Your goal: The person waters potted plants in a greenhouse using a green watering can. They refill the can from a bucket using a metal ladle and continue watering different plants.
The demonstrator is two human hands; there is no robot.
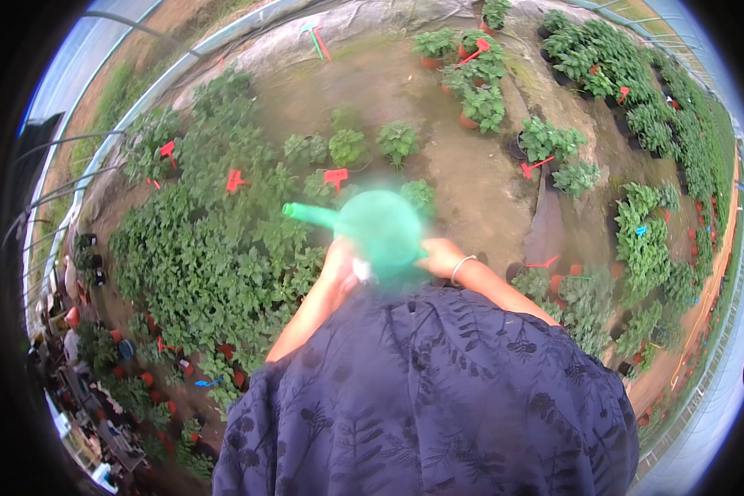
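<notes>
A green plastic watering can (381, 229), blurred, is held up in front of my body, its spout (310, 214) pointing left over the leafy plants. My left hand (342, 263) is against its lower left side, with a small white thing by the fingers that is too blurred to name. On the other side my right hand (441, 255), with a bracelet at the wrist, grips the can's handle. Small green potted plants (347, 147) stand just beyond the can, beside red plant labels (335, 178).
Dense green plants (204, 266) cover the ground at my left. Rows of potted plants (595, 56) run along the right. Several pots (482, 105) stand ahead on bare soil. A greenhouse frame pipe (124, 99) curves along the left edge.
</notes>
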